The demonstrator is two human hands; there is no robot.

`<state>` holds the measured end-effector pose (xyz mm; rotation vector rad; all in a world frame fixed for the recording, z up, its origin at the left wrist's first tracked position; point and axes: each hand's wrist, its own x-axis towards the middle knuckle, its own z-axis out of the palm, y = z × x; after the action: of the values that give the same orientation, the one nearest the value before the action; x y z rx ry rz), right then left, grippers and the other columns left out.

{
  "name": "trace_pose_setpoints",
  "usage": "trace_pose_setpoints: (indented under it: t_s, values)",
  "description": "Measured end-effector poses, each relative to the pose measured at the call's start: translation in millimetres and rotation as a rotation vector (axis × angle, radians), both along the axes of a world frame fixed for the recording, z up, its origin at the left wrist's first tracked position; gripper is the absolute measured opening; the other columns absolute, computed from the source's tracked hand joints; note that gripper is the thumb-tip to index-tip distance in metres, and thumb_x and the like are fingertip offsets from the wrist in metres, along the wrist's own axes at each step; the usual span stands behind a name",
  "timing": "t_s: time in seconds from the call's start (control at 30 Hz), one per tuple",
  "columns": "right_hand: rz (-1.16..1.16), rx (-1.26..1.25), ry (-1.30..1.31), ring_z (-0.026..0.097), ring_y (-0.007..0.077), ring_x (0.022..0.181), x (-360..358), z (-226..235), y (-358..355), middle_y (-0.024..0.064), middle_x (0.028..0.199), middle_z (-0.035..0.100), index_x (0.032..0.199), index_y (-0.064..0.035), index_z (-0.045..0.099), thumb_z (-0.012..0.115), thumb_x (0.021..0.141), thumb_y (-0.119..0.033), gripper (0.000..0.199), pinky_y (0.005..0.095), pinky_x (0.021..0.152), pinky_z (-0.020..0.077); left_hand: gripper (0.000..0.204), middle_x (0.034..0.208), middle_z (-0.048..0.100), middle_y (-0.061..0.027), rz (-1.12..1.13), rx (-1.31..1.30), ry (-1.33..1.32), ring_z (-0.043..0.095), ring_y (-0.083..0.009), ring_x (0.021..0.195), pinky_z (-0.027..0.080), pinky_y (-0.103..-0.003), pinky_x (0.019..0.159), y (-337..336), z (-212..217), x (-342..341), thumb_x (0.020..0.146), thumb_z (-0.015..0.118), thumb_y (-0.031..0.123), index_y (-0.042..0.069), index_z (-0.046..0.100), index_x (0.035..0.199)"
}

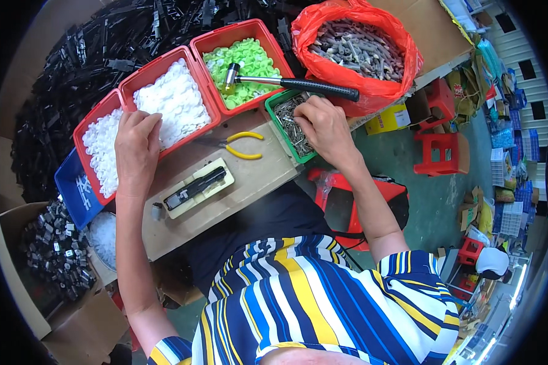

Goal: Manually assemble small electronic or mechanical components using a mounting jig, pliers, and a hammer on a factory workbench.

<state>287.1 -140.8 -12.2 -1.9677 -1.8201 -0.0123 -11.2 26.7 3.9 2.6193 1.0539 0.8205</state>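
Note:
My left hand [138,143] is over the bins of white parts, fingers pinched together; whatever they hold is hidden. Below it are small white plastic pieces [170,97] in one red bin and more white pieces [101,146] in the bin beside it. My right hand [326,129] reaches into a green tray [305,159] of thin metal pins [291,121], fingertips curled closed at the pins. Between my hands, a black plastic part [195,188] lies in a cream holding block [224,182] on the board. Yellow-handled pliers [243,146] lie behind the block.
A hammer [292,84] rests across a red bin of green pieces [240,58] and the green tray. At the back right stands a red bag [371,91] of grey parts. Black parts [61,91] heap behind. A blue tray [76,188] and a small grey piece [158,211] are at left.

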Motion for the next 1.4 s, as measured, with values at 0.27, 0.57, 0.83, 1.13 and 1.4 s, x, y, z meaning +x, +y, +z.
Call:
trace_pose_setpoints:
  t_s: [0.27,0.57,0.83,1.13,1.4]
  values:
    - [-0.004,0.056,0.052,0.063,0.0295,0.086,-7.2,-2.2,8.0,0.0097,0.086,0.061,0.086,-0.0040,0.066,0.067,0.082,-0.008,0.006,0.0447,0.070,0.0467,0.010,0.087,0.066,-0.0164,0.026,0.017,-0.163,0.062,-0.0299,0.082,0.050,-0.038,0.074,-4.4,3.4,-4.0,0.085,0.066,-0.001,-0.005,0.070,0.093]
    - [0.019,0.092,0.126,0.066,0.0288,0.074,-0.6,2.5,9.9,0.0129,0.081,0.062,0.088,0.0019,0.063,0.067,0.082,-0.001,0.008,0.0378,0.064,0.0508,0.013,0.084,0.071,-0.0131,0.071,-0.239,-0.331,0.067,-0.0185,0.075,0.051,-0.028,0.070,-42.3,15.8,-0.1,0.086,0.069,0.000,-0.004,0.072,0.098]
    - [0.012,0.098,0.173,0.066,0.0255,0.068,-4.0,2.2,3.6,0.0130,0.079,0.063,0.087,0.0019,0.064,0.067,0.084,-0.001,0.006,0.0346,0.062,0.0505,0.016,0.091,0.073,-0.0090,0.124,-0.969,-0.827,0.068,-0.0122,0.083,0.051,-0.024,0.077,-79.0,2.4,14.0,0.093,0.066,0.009,-0.004,0.072,0.102]
    - [0.332,0.310,0.571,0.068,0.0270,0.084,-90.0,21.6,13.5,0.0120,0.089,0.068,0.091,-0.0012,0.062,0.070,0.079,0.003,0.015,0.0347,0.075,0.0524,0.017,0.092,0.074,-0.0077,0.113,-1.198,-0.953,0.069,-0.0106,0.084,0.049,-0.020,0.071,-100.9,-9.1,26.7,0.092,0.068,0.010,-0.002,0.072,0.104]
    - [0.423,0.373,0.370,0.066,0.0269,0.087,-114.8,12.3,22.4,0.0099,0.097,0.066,0.097,-0.0038,0.061,0.073,0.078,-0.002,0.022,0.0383,0.077,0.0486,0.015,0.094,0.073,-0.0080,0.080,-1.222,-1.104,0.068,-0.0105,0.084,0.052,-0.021,0.076,-108.2,-14.5,20.5,0.092,0.067,0.005,-0.003,0.072,0.104]
